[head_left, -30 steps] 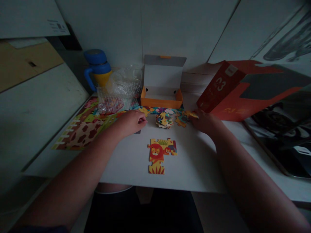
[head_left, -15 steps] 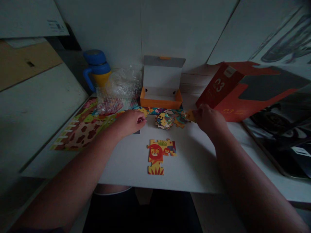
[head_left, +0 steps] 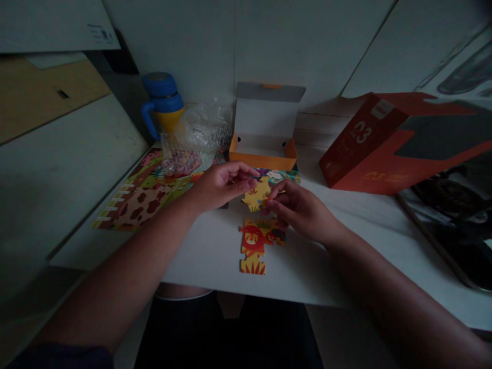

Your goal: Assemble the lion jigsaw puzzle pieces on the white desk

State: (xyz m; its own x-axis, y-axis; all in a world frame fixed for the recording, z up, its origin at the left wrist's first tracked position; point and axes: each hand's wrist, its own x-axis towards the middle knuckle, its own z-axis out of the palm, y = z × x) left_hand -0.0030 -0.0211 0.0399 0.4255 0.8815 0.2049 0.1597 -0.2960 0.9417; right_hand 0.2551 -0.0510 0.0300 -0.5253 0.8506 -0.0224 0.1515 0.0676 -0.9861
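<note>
Both hands pinching 1 yellow cardboard puzzle piece (head_left: pixel 257 195), L hand (head_left: pixel 219 184) + R hand (head_left: pixel 298 209), fingers closed on edges, above joined lion puzzle section (head_left: pixel 258 245) on white surface (head_left: pixel 330 256). Best kept flat, tabs lined up w/ lion section before pressing.

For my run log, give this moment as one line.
left hand: on yellow puzzle piece | right hand: same piece | lion section: flat on table

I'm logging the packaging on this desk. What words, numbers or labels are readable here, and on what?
"C3", roughly, in large pale characters on the end of the red box; the first character is unclear.
Fainter orange marks on the red box's lower side: too blurred to read.
Small white label on the red box's top corner: too small to read.
Printed label on the white board at upper left: too small to read.
Orange box, blue bottle: no readable text.
</note>
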